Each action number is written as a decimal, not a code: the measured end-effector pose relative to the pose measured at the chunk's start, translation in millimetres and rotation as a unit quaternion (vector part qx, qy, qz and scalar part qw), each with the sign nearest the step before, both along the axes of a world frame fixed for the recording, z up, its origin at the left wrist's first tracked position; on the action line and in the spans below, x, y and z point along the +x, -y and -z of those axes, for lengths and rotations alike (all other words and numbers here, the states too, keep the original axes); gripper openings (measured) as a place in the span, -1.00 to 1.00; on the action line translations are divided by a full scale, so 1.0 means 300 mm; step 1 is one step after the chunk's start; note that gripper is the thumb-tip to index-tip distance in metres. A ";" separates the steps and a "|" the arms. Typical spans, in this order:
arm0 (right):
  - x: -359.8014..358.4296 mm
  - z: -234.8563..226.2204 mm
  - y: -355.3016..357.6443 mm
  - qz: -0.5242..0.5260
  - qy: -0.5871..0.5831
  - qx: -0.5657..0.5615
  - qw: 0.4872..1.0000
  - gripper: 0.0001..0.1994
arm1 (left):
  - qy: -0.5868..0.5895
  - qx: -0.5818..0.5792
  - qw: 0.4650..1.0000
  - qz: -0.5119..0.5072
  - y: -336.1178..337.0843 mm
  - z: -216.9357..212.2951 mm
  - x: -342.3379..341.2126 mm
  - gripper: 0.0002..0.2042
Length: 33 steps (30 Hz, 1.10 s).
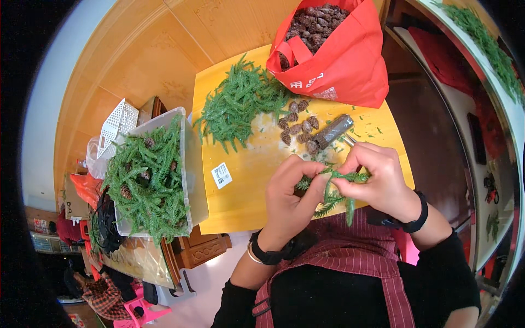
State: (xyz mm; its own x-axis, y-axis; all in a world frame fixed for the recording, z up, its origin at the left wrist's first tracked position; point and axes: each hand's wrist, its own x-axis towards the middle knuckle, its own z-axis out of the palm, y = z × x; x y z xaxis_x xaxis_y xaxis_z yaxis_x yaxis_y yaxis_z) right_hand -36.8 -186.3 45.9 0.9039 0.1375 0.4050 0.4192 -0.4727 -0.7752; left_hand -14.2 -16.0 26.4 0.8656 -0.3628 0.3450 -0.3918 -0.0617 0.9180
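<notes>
Both my hands are closed on a green artificial pine sprig [328, 206] above the near edge of the yellow table [235, 210]. My left hand [292, 191] pinches it from the left, thumb and fingertips together. From the right, my right hand [377, 177] pinches the same sprig, with needles poking out below both hands. Just beyond my right hand lies a dark, shiny cylindrical bundle [334, 132]. Slim metal prongs [349, 140] show beside my right knuckles; the rest of that tool is hidden. Several loose pine cones [296, 129] lie left of the bundle.
A heap of green sprigs [240, 98] covers the table's far left. Behind it stands a red bag [350, 71] full of pine cones [317, 24]. A white label [221, 175] lies at left. Beside the table, a clear plastic bin [191, 164] holds sprigs with cones.
</notes>
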 end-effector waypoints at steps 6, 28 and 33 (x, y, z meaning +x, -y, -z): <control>0.005 0.000 -0.008 0.058 0.192 -0.198 0.959 -0.79 | -0.160 -0.103 0.982 -0.007 0.032 -0.024 -0.019 -0.91; -0.052 0.016 0.016 -0.112 -0.307 0.412 0.850 -0.71 | 0.297 0.024 0.955 0.007 -0.004 0.010 0.008 -0.73; -0.062 0.004 0.013 -0.094 -0.331 0.390 0.854 -0.70 | 0.303 0.011 0.952 0.030 -0.011 0.011 0.008 -0.72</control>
State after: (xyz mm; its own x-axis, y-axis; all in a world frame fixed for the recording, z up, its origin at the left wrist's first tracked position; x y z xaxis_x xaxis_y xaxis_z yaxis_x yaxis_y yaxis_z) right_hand -55.3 -190.3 44.6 0.9621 0.2264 -0.1521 -0.2214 0.3225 -0.9203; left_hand -11.8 -12.5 23.2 0.4872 -0.4189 0.7663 -0.8527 -0.0389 0.5209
